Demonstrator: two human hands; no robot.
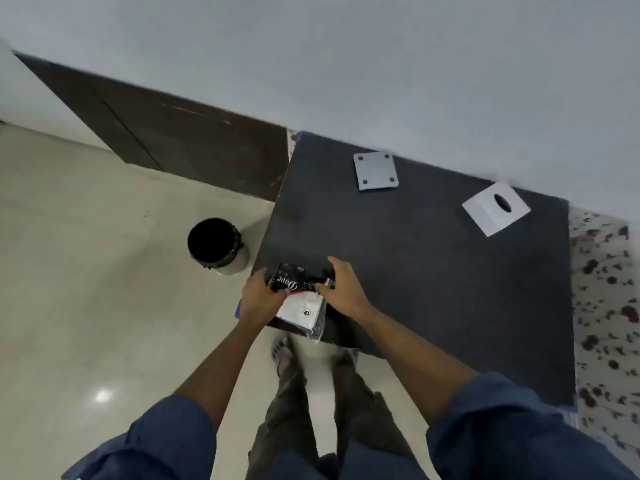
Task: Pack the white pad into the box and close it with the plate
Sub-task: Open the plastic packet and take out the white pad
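Observation:
A black box [298,279] with white lettering sits at the near left corner of the dark table [433,271]. Partly inside it is a white pad in a clear wrapper [303,311], which hangs over the table's near edge. My left hand [258,297] grips the box and pad from the left. Gripping the box's right side is my right hand [341,289]. A grey square plate [375,170] with corner holes lies flat at the far side of the table, well away from both hands.
A white card with an oval hole [496,207] lies at the far right of the table. A black-lined bin [218,245] stands on the floor left of the table. A dark cabinet [173,140] runs along the wall.

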